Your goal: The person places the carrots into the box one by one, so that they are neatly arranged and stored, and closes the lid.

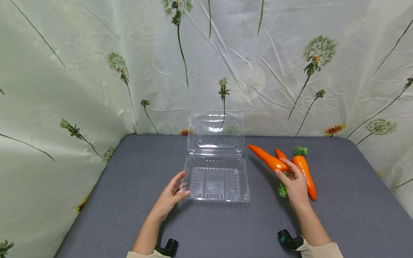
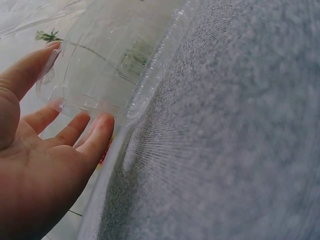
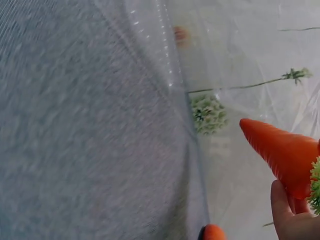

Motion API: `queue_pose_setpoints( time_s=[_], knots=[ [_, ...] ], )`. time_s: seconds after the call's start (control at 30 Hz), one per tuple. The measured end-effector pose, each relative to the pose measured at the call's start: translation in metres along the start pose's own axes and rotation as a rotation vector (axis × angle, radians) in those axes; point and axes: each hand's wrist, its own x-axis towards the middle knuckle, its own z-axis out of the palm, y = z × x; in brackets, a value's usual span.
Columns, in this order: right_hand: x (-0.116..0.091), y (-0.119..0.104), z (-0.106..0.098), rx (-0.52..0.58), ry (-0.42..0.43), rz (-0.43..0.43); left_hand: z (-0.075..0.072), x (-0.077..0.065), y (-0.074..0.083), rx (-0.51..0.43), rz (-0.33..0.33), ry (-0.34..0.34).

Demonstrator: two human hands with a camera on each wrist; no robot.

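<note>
A clear plastic clamshell container (image 1: 214, 197) lies with its lid (image 1: 216, 147) raised at the back. Against its front left corner rests my left hand (image 1: 171, 197), fingers spread and fairly straight; the left wrist view has the thumb and fingertips touching the rim and side of the container (image 2: 115, 65). My right hand (image 1: 295, 184) grips an orange carrot (image 1: 266, 157) by its thick end, the tip pointing left toward the lid. In the right wrist view this carrot (image 3: 285, 150) is held above the tabletop. Close to that hand lie two more carrots, one largely hidden (image 1: 280, 154) and one whole (image 1: 304, 172).
The grey table (image 1: 226, 229) ends at a floral curtain (image 1: 258, 71) behind it and another along the left. A green leafy tuft (image 1: 283, 190) shows beside the right hand; which carrot it belongs to is unclear. Black wrist devices (image 1: 290, 240) sit on both forearms.
</note>
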Motion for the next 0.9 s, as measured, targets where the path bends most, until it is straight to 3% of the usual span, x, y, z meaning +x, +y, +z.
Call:
queue_pose_setpoints(
  time_s=[0.23,0.47,0.57,0.9],
  knots=[
    [-0.002,-0.008,0.006,-0.019,-0.001,-0.043,-0.001,0.001,-0.001,-0.005,0.004,-0.009],
    [-0.004,-0.016,0.016,0.045,-0.005,-0.035,-0.001,0.0,-0.002,-0.015,-0.018,0.006],
    [-0.004,-0.018,0.02,0.096,-0.021,-0.036,0.0,0.0,-0.002,-0.013,-0.02,0.014],
    [-0.004,-0.018,0.037,0.105,-0.093,-0.078,0.0,-0.001,-0.002,-0.001,0.001,0.011]
  ],
)
